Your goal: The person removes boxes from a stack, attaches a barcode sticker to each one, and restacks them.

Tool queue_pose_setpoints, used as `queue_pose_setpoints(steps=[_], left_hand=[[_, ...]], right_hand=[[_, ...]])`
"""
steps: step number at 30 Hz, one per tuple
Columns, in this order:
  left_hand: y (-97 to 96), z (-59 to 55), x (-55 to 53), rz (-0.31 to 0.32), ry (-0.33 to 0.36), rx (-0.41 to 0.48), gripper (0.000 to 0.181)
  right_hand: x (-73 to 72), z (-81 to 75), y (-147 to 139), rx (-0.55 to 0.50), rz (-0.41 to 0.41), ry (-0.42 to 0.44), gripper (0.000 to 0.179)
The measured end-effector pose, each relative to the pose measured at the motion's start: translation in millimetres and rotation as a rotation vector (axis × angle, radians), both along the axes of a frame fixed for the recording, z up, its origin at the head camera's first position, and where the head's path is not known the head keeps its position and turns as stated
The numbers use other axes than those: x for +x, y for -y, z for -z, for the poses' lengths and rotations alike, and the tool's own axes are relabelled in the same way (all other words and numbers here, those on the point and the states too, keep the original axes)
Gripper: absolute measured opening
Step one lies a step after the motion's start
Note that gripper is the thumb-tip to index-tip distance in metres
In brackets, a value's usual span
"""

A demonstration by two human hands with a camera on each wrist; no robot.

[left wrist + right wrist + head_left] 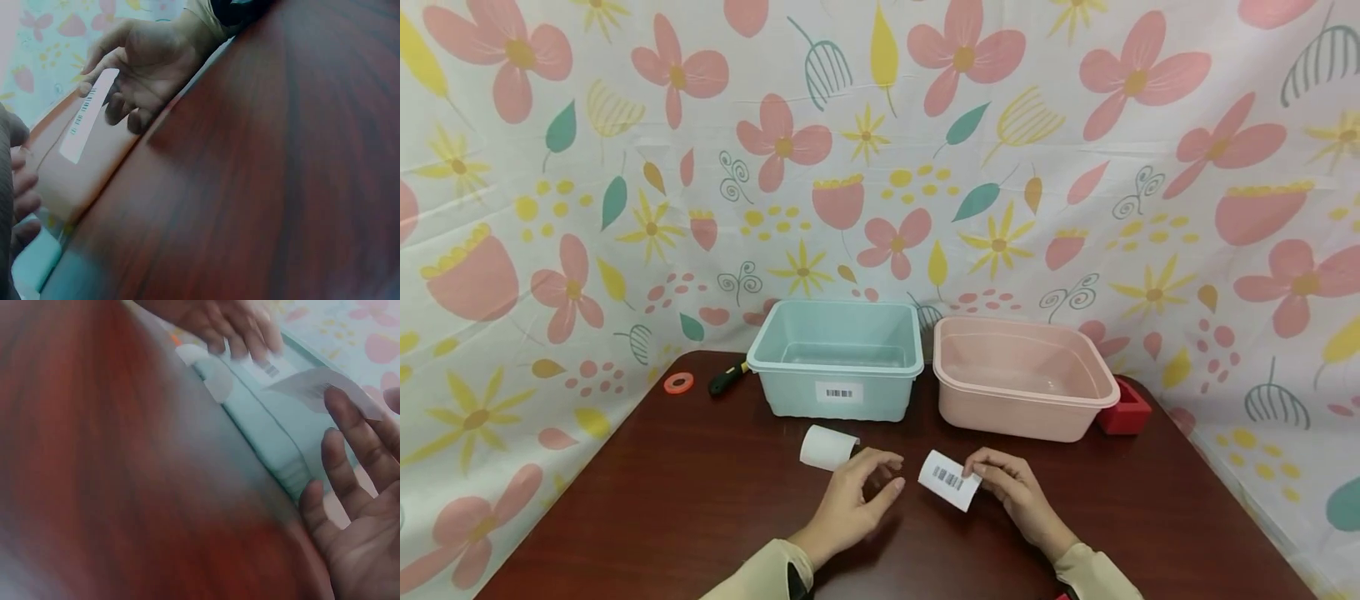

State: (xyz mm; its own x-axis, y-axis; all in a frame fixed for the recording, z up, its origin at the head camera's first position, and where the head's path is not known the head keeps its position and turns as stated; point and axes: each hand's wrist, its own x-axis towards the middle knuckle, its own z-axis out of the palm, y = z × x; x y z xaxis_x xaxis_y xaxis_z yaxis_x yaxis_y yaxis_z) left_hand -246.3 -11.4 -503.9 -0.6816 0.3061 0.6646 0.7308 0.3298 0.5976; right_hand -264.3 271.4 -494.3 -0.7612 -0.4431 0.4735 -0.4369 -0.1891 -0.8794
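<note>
Between thumb and fingers, my right hand pinches a slightly curved white barcode label by its right edge, held over the table. In the left wrist view the label is seen nearly edge-on, its printed bars toward the left. My left hand, fingers loosely bent, holds nothing and is just left of the label. A curled piece of blank white paper lies on the table beyond the left hand. Behind it stands a light blue bin with a barcode label on its front.
To the right of the blue bin is a pink bin, with a red box partly behind its right side. An orange ring and a dark-handled tool lie at the back left. A floral cloth hangs behind the dark wooden table.
</note>
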Motion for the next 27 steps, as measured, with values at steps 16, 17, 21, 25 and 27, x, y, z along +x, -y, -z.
queue_pose_setpoints(steps=[16, 17, 21, 25, 27], left_hand=[[-34.3, -1.5, -4.0, -0.025, 0.32, 0.129, 0.024], [-35.7, -1.7, -5.1, -0.036, 0.318, 0.141, 0.023], [-41.1, -1.6, -8.6, -0.076, 0.282, 0.185, 0.017], [-46.6, -3.1, -10.8, -0.105, 0.251, 0.235, 0.011], [-49.7, -3.8, -12.4, -0.115, 0.234, 0.26, 0.01]], right_hand=[[3.7, 2.0, 8, 0.1, 0.045, -0.065, 0.022], [3.8, 1.4, 8, 0.101, 0.064, -0.07, 0.023], [4.6, -1.4, 5, 0.104, 0.139, -0.057, 0.029], [6.2, -2.3, 3, 0.122, 0.188, -0.011, 0.029], [6.7, -2.0, 2, 0.134, 0.229, 0.008, 0.028]])
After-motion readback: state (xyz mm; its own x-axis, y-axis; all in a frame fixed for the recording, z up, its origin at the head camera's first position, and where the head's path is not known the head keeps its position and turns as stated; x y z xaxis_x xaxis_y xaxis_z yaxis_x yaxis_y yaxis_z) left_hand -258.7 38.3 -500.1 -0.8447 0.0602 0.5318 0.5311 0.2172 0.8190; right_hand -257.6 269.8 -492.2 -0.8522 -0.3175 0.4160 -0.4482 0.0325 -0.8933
